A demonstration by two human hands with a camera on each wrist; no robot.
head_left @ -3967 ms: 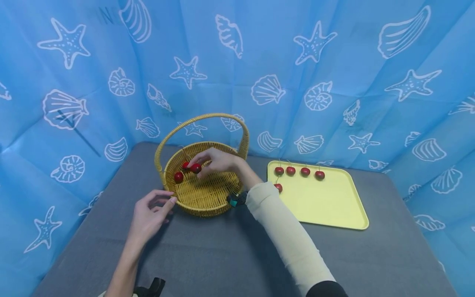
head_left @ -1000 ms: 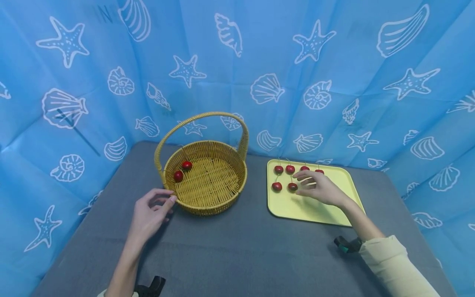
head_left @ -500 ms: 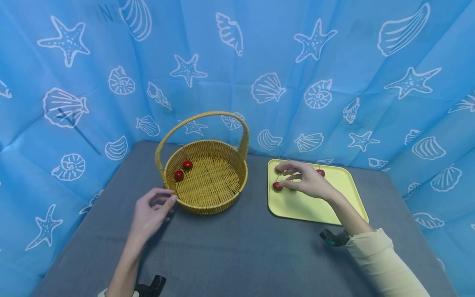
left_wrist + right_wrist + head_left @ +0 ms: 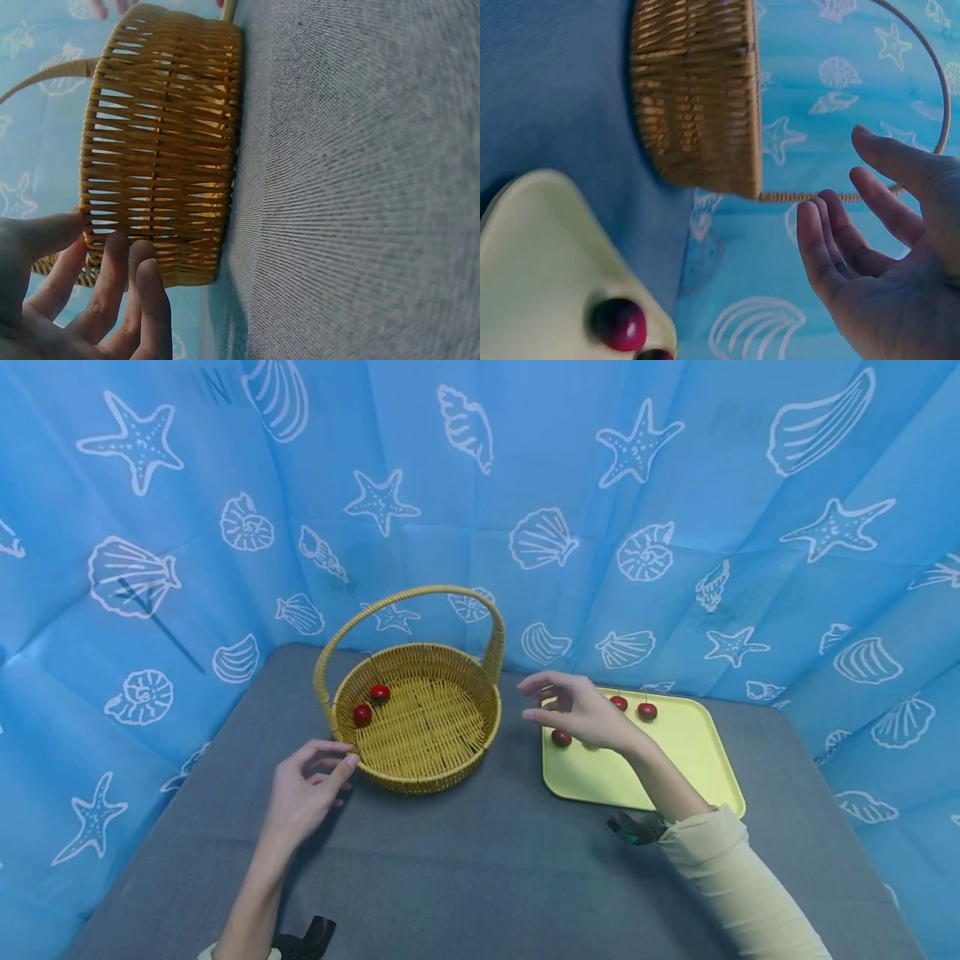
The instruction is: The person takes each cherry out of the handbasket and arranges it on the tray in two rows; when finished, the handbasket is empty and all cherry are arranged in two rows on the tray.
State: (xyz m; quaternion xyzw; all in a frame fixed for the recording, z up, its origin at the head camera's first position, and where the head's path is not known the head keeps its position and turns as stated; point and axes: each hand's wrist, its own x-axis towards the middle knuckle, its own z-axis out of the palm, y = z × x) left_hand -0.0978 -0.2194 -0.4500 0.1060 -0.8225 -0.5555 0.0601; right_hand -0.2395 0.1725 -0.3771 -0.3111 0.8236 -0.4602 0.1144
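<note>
A round woven basket (image 4: 420,772) with a tall arched handle stands left of centre, with two red cherries (image 4: 379,693) inside at its left. My left hand (image 4: 303,789) pinches its near-left rim between thumb and fingers, also visible in the left wrist view. My right hand (image 4: 581,710) hovers over the left edge of a yellow tray (image 4: 675,768), thumb and fingers apart. In the right wrist view nothing lies between those fingers. Several stemmed cherries (image 4: 647,712) sit along the tray's back and left; the right hand partly covers some of them.
A grey cloth (image 4: 465,877) covers the table, with a strip of it between basket and tray. Behind hangs a blue curtain (image 4: 480,493) with white shells and starfish. The basket handle (image 4: 435,589) arches above the rim.
Four seconds ago my right hand held a cherry over the basket; later a second cherry shows in the tray's front row. The emptied hand has since moved left. My left hand stays put.
</note>
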